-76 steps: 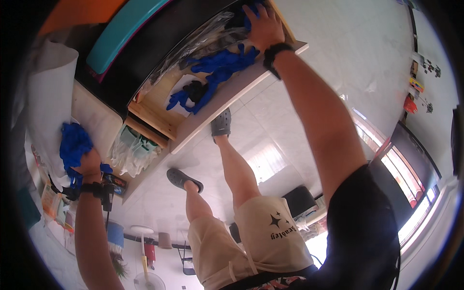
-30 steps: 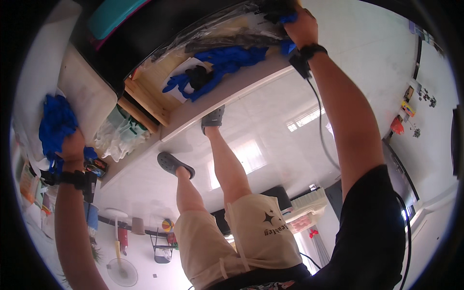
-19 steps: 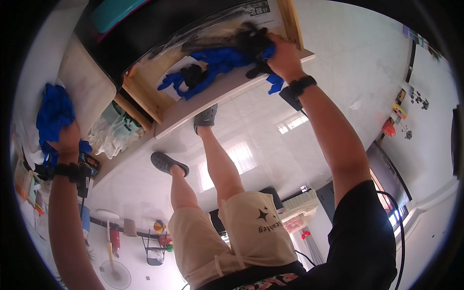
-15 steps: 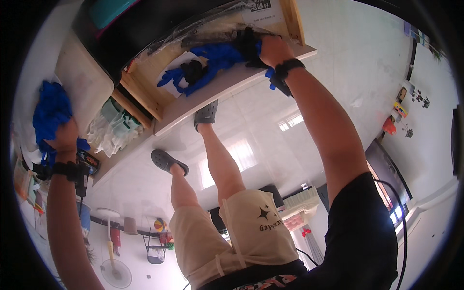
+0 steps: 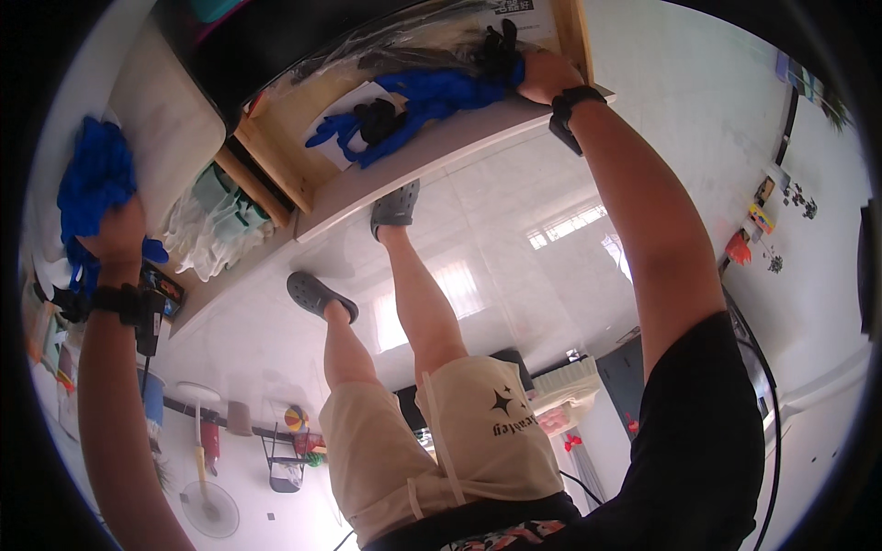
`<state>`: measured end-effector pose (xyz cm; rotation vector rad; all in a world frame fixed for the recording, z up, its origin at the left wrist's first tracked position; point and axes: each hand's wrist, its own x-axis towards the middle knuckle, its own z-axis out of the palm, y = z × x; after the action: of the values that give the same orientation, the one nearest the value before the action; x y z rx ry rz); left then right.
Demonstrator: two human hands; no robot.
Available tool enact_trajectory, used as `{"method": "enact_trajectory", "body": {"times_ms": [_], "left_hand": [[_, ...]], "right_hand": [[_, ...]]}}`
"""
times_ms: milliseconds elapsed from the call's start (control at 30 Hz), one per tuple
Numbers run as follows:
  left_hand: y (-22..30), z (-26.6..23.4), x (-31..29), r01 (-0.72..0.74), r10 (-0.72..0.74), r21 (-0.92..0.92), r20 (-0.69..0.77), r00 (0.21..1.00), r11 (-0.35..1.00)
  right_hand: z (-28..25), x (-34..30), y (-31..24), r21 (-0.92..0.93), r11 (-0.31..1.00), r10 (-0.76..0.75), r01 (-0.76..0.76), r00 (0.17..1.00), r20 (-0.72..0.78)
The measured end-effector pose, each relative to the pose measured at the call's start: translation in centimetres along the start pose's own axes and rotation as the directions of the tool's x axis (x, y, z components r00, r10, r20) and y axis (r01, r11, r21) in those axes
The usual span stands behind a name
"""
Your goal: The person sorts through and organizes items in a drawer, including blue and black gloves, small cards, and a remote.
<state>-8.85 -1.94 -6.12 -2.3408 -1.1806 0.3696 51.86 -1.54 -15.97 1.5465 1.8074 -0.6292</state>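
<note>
Tight quarters for the right hand (image 5: 549,75) at the desk (image 5: 441,153)!
A wooden post (image 5: 575,41) stands just beside it, wooden slats (image 5: 274,165) fence the left, a large black object (image 5: 266,57) blocks behind; free room over the floor (image 5: 514,197) in front.

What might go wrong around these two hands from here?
Two risks, as I judge it. First, loose blue ends stick out past the left hand on both sides of the blue bundle it grips, so a piece could slip free. Second, the black glove beside the right hand sits against the blue gloves in the wooden compartment, so pulling one might drag others along.
</note>
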Motion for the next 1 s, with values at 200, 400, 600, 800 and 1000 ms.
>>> {"method": "enact_trajectory", "body": {"times_ms": [200,400,600,800,1000], "left_hand": [[0.1,0.2,-0.2,0.024,-0.020,-0.078,0.045,0.999,0.997],[-0.4,-0.5,1.7,0.031,-0.028,-0.232,0.015,0.999,0.972],[0.4,-1.6,1.4,0.036,-0.034,-0.048,0.024,0.999,0.998],[0.3,-2.3,2.9,0.102,-0.156,-0.426,-0.095,0.983,0.899],[0.5,-1.1,2.1,0.109,-0.112,-0.166,-0.008,0.994,0.980]], "right_hand": [[-1.0,-1.7,-3.6,0.199,0.980,0.012,-0.017,1.000,0.023],[2.2,-3.0,-8.0,0.060,0.980,0.189,-0.190,0.982,0.028],[-0.3,-3.1,-14.2,0.176,0.978,0.090,-0.111,0.988,0.123],[0.8,-5.0,-17.5,0.105,0.984,-0.124,0.147,0.971,-0.202],[-0.8,-3.2,-24.2,0.167,0.830,-0.322,0.533,0.701,-0.636]]}}
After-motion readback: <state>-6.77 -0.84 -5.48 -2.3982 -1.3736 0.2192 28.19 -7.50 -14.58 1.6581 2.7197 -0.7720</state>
